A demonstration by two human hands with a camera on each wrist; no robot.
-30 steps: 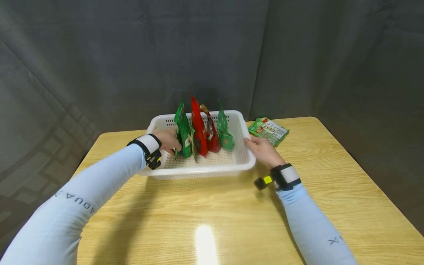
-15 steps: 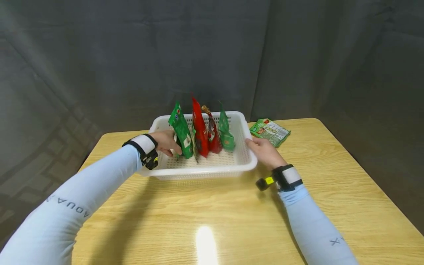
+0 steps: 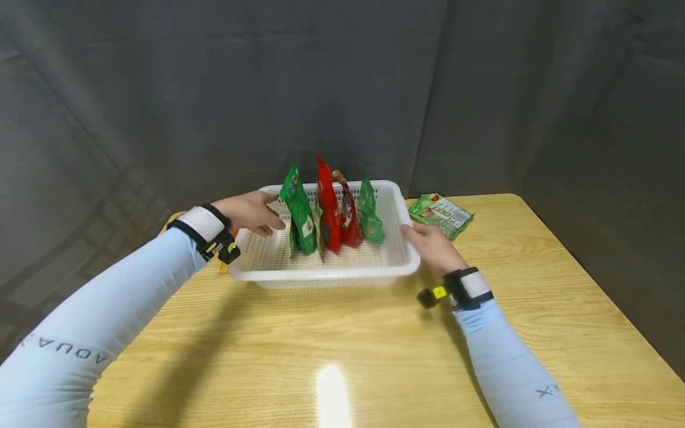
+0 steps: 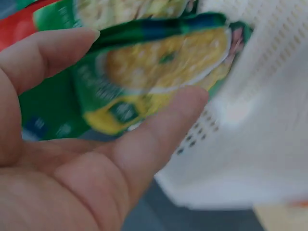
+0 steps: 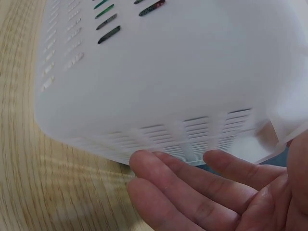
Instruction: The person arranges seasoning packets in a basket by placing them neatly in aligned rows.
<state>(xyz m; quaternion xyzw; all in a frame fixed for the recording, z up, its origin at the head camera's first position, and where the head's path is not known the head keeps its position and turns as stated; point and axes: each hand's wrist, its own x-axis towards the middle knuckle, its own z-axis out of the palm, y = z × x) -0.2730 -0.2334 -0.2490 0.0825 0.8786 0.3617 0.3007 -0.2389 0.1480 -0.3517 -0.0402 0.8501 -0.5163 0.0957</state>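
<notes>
A white plastic basket (image 3: 321,276) stands on the table with several packets upright inside. My left hand (image 3: 250,213) hovers over its left end, thumb and fingers spread, holding nothing. Just right of it leans a green food packet (image 3: 301,217); in the left wrist view a soup-like packet (image 4: 163,62) with a yellow picture lies behind the fingers. Further right stand a red packet (image 3: 328,217), a dark red pouch (image 3: 350,223) with a gold-brown cap, and a pale green packet (image 3: 369,214). My right hand (image 3: 432,245) holds the basket's right rim, its fingers along the outer wall.
Flat green packets (image 3: 441,214) lie on the wooden table (image 3: 374,345) beyond the right hand. A bit of something orange (image 3: 222,268) shows at the basket's left end. A dark grey curtain (image 3: 342,89) hangs behind the table.
My left hand has let go of the green packet at the left and drawn back leftward, its fingers spreading. The packet stays leaning in the basket. My right hand keeps its hold on the rim.
</notes>
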